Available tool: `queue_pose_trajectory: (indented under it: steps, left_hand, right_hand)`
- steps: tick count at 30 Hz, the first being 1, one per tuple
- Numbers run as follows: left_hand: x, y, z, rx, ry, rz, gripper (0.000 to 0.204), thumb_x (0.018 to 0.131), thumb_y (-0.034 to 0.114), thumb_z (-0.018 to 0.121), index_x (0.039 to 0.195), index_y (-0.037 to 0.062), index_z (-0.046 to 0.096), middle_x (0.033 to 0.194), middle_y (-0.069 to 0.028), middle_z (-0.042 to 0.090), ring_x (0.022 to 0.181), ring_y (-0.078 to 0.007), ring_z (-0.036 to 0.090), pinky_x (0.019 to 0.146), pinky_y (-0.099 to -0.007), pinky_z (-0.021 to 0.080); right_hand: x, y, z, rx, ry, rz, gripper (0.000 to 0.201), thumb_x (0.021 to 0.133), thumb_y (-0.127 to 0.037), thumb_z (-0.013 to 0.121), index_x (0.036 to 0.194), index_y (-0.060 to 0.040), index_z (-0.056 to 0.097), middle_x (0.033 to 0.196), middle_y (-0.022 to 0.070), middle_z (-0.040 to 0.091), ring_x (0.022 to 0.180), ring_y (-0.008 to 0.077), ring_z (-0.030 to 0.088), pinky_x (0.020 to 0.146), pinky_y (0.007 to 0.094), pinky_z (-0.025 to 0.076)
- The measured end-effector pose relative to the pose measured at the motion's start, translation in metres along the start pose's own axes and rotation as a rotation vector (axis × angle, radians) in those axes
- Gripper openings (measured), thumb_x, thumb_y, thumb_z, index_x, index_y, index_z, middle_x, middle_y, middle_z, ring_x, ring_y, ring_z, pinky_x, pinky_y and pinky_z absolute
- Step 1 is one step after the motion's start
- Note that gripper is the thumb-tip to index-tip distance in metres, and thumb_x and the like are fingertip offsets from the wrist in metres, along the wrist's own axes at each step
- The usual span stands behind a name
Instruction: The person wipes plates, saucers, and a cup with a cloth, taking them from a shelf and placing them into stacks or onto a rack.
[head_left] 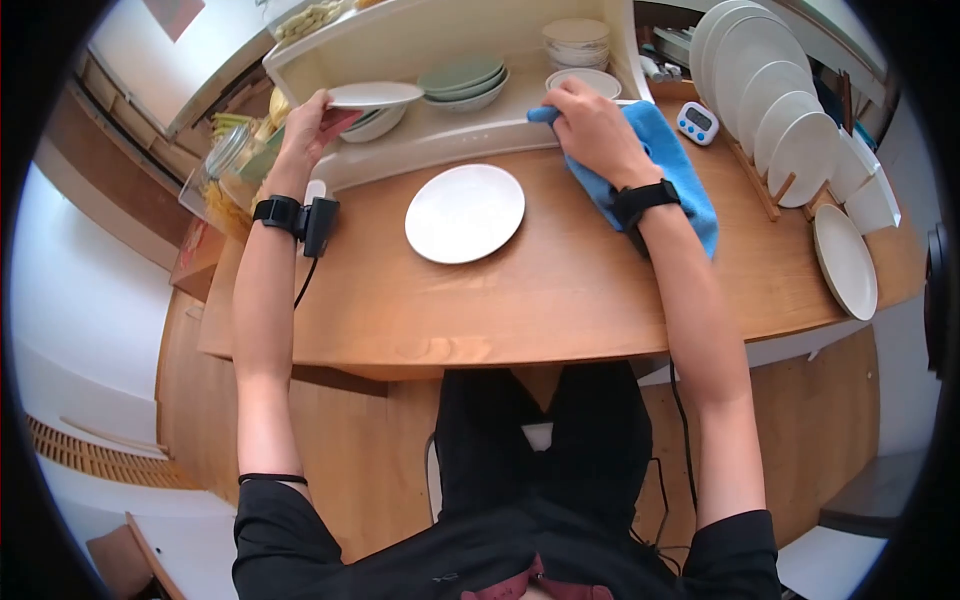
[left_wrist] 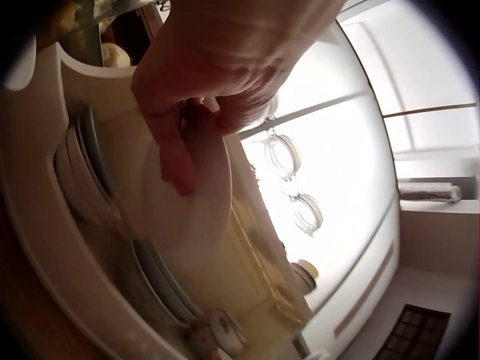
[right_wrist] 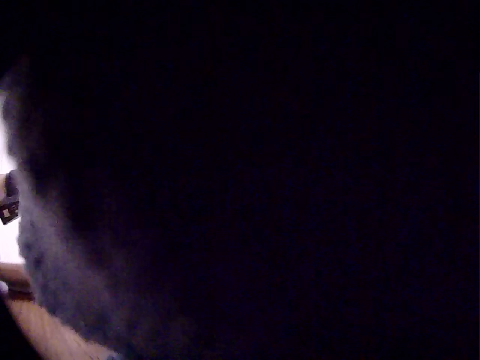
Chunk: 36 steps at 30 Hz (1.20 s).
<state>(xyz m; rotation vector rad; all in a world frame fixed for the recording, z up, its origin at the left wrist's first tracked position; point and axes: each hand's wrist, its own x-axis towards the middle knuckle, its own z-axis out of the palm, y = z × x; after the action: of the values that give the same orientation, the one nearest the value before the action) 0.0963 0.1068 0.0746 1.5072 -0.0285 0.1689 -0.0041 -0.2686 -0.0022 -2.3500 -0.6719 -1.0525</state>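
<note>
At the left end of the low shelf, my left hand (head_left: 303, 135) pinches the edge of a white plate (head_left: 375, 95). The plate is held above a stacked bowl (head_left: 375, 126); in the left wrist view thumb and fingers close on the rim of the plate (left_wrist: 202, 217). My right hand (head_left: 605, 138) grips a blue cloth (head_left: 690, 195), which drapes down under the wrist onto the table. Dark fabric blocks most of the right wrist view. Between the hands, another white plate (head_left: 465, 213) lies flat on the wooden table.
The cream shelf (head_left: 440, 145) carries green and white dishes (head_left: 463, 78) and a stack of bowls (head_left: 577, 45). At right are a timer (head_left: 697, 123), upright plates (head_left: 760, 80) in a wooden rack and a plate (head_left: 845, 262) near the table's edge. A glass jar (head_left: 228, 150) stands left.
</note>
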Motion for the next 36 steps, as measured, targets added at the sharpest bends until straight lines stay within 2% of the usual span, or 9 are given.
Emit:
queue_pose_trajectory:
  steps: [3, 7, 9, 17, 23, 25, 29, 31, 36]
  left_hand:
    - [-0.050, -0.006, 0.015, -0.052, -0.125, 0.030, 0.030, 0.088, 0.012, 0.054, 0.107, -0.0113, 0.054, 0.101, -0.0207, 0.065, 0.091, -0.0321, 0.068, 0.082, -0.0372, 0.060]
    - [-0.102, -0.023, 0.040, -0.101, -0.145, 0.014, 0.033, 0.089, 0.013, 0.054, 0.110, -0.0116, 0.053, 0.105, -0.0206, 0.064, 0.094, -0.0307, 0.068, 0.085, -0.0368, 0.059]
    - [-0.114, -0.037, 0.050, -0.154, -0.235, -0.028, 0.033, 0.089, 0.014, 0.058, 0.113, -0.0076, 0.054, 0.106, -0.0154, 0.064, 0.096, -0.0223, 0.066, 0.088, -0.0313, 0.057]
    - [-0.135, -0.060, 0.066, -0.210, -0.418, -0.114, 0.034, 0.090, 0.014, 0.055, 0.117, -0.0072, 0.053, 0.108, -0.0127, 0.063, 0.095, -0.0185, 0.066, 0.087, -0.0309, 0.058]
    - [-0.133, -0.069, 0.064, -0.251, -0.443, -0.116, 0.040, 0.092, 0.014, 0.052, 0.127, -0.0027, 0.045, 0.114, -0.0124, 0.059, 0.099, -0.0199, 0.065, 0.088, -0.0359, 0.058]
    - [-0.134, -0.072, 0.067, -0.313, -0.411, -0.118, 0.042, 0.093, 0.014, 0.050, 0.131, -0.0025, 0.041, 0.117, -0.0139, 0.058, 0.103, -0.0226, 0.064, 0.089, -0.0392, 0.058]
    - [-0.127, -0.081, 0.066, -0.379, -0.400, -0.081, 0.042, 0.093, 0.012, 0.049, 0.132, -0.0021, 0.040, 0.120, -0.0150, 0.056, 0.106, -0.0244, 0.063, 0.089, -0.0414, 0.057]
    - [-0.123, -0.086, 0.064, -0.414, -0.466, -0.074, 0.039, 0.093, 0.010, 0.048, 0.130, -0.0014, 0.041, 0.121, -0.0142, 0.055, 0.106, -0.0245, 0.063, 0.090, -0.0419, 0.057]
    - [-0.126, -0.082, 0.066, -0.505, -0.367, -0.047, 0.032, 0.093, 0.008, 0.048, 0.124, -0.0014, 0.044, 0.118, -0.0134, 0.056, 0.105, -0.0237, 0.063, 0.088, -0.0413, 0.058]
  right_hand:
    - [0.001, -0.003, -0.001, 0.003, -0.004, -0.010, 0.020, 0.081, 0.001, 0.054, 0.096, -0.0022, 0.065, 0.101, 0.0159, 0.062, 0.091, 0.0383, 0.063, 0.081, 0.0449, 0.052]
    - [0.002, -0.007, -0.001, -0.006, -0.009, -0.030, 0.020, 0.082, -0.001, 0.053, 0.098, -0.0013, 0.065, 0.106, 0.0154, 0.062, 0.095, 0.0370, 0.061, 0.084, 0.0434, 0.051]
    - [0.003, -0.006, 0.000, -0.010, -0.007, -0.047, 0.019, 0.083, -0.002, 0.054, 0.099, -0.0012, 0.064, 0.106, 0.0162, 0.063, 0.095, 0.0371, 0.061, 0.084, 0.0429, 0.051]
    - [0.012, -0.014, -0.003, -0.033, 0.194, 0.004, 0.020, 0.085, -0.004, 0.056, 0.103, 0.0001, 0.064, 0.100, 0.0194, 0.064, 0.094, 0.0375, 0.062, 0.083, 0.0427, 0.050]
    - [0.011, -0.032, 0.010, 0.034, 0.116, -0.019, 0.019, 0.085, -0.006, 0.059, 0.102, 0.0012, 0.065, 0.097, 0.0200, 0.065, 0.093, 0.0370, 0.063, 0.083, 0.0402, 0.050]
    - [0.009, -0.049, 0.011, 0.071, -0.023, 0.058, 0.019, 0.085, -0.007, 0.060, 0.101, 0.0018, 0.065, 0.098, 0.0201, 0.066, 0.093, 0.0368, 0.063, 0.083, 0.0391, 0.050]
    - [0.007, -0.073, 0.015, 0.159, -0.207, 0.000, 0.024, 0.084, -0.007, 0.062, 0.106, 0.0019, 0.065, 0.103, 0.0201, 0.066, 0.096, 0.0362, 0.064, 0.085, 0.0376, 0.050]
    - [0.007, -0.085, 0.013, 0.184, -0.285, -0.020, 0.027, 0.083, -0.004, 0.062, 0.109, 0.0014, 0.065, 0.109, 0.0192, 0.065, 0.100, 0.0356, 0.063, 0.088, 0.0378, 0.049]
    - [0.008, -0.101, 0.014, 0.307, -0.425, -0.166, 0.042, 0.076, 0.007, 0.055, 0.116, -0.0027, 0.063, 0.124, 0.0153, 0.059, 0.116, 0.0331, 0.057, 0.097, 0.0379, 0.046]
